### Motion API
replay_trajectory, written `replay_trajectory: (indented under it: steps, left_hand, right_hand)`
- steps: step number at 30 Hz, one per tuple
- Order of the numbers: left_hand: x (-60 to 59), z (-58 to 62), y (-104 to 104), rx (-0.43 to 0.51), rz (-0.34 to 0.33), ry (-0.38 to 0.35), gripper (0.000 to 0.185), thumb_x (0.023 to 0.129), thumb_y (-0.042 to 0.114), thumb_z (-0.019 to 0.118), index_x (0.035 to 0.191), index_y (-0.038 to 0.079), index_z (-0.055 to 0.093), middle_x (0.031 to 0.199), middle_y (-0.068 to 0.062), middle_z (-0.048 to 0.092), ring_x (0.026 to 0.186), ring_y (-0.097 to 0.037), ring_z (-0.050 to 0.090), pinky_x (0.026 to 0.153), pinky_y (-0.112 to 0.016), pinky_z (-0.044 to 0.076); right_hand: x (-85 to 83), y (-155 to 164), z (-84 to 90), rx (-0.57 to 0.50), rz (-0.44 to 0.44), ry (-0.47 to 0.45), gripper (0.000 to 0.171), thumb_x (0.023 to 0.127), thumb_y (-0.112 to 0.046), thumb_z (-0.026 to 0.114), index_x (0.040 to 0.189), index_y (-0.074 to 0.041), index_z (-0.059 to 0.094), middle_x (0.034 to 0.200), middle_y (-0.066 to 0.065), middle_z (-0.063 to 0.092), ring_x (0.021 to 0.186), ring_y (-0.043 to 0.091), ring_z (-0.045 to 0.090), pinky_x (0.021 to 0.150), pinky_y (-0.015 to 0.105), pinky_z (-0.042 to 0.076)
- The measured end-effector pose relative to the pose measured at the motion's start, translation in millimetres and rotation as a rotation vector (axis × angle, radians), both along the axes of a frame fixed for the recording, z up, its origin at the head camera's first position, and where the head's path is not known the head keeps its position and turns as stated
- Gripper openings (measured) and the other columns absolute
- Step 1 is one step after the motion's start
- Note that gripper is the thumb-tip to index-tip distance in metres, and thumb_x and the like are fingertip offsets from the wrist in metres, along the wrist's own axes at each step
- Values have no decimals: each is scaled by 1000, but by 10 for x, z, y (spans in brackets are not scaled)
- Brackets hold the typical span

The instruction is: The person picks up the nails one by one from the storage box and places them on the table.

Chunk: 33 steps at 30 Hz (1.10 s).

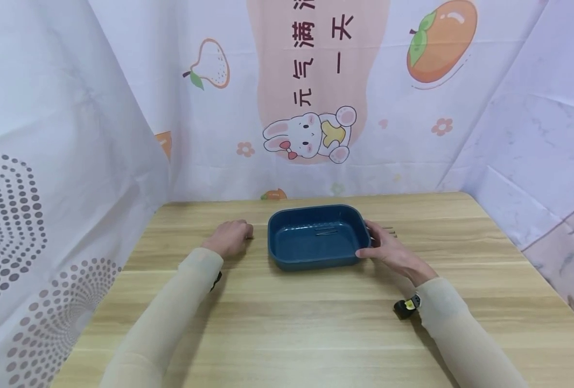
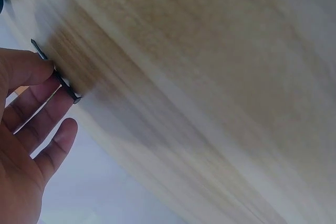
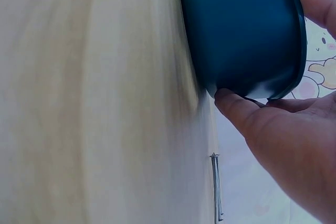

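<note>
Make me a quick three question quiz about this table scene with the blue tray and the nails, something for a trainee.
1. True or false: the right hand grips the end of the blue tray.
2. What thin dark thing do the fingers of the left hand hold? A) a nail B) a spoon C) a pencil
3. Fill in: loose nails lie on the wooden ____ beyond the right hand.

Key
1. True: thumb on the near side, fingers over the far rim.
2. A, the nail.
3. table.
</note>
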<state>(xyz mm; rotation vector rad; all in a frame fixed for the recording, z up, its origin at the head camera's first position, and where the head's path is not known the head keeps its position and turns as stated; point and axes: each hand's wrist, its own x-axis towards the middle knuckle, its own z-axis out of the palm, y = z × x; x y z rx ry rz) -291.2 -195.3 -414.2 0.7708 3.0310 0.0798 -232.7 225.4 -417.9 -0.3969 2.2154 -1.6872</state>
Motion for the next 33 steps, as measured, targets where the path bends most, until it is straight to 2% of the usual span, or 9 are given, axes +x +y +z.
replay_trajectory:
  steps: [8,13,19,23,29,33]
  left_hand:
    - [-3,-1,9,-8,0,3,16,87,2,62,96,10,73,93,-5,66,88,-22,64,79,-39,51]
    - [0,72,31,5,23,-12,13,86,6,64,97,8,70,95,-6,65,89,-24,63,79,-40,51]
    - [-23,247,79,5,18,8,22,83,-1,60,102,6,68,99,-8,65,89,-25,63,80,-39,51]
    - [-31,400,120,42,6,29,28,80,-4,55,103,5,68,97,-8,67,88,-24,63,78,-39,51]
    - [6,623,248,89,-2,51,26,84,-1,54,105,5,67,99,-7,65,89,-23,61,81,-38,50]
    - [46,726,392,59,-19,40,27,85,1,54,107,7,68,100,-6,65,90,-21,61,82,-37,49]
  right_hand:
    - [-11,3,-12,1,-1,0,97,83,-15,73,153,-7,7,155,23,11,139,43,18,107,56,24]
    - [-19,-2,-9,6,0,-2,96,83,-16,72,153,-7,6,156,22,11,140,43,16,108,57,23]
    - [-12,-1,-1,17,-7,-9,96,84,-16,72,153,-9,7,156,21,11,140,42,16,108,57,23]
    - [-21,-3,-1,16,0,-1,95,84,-15,72,153,-7,7,155,23,11,140,43,15,108,57,22]
    - [-29,1,-7,1,5,0,95,83,-15,72,153,-7,8,155,23,12,140,43,16,108,57,22]
    - [-30,2,-18,-23,9,-5,98,82,-15,74,153,-6,7,155,24,12,140,43,17,108,57,23]
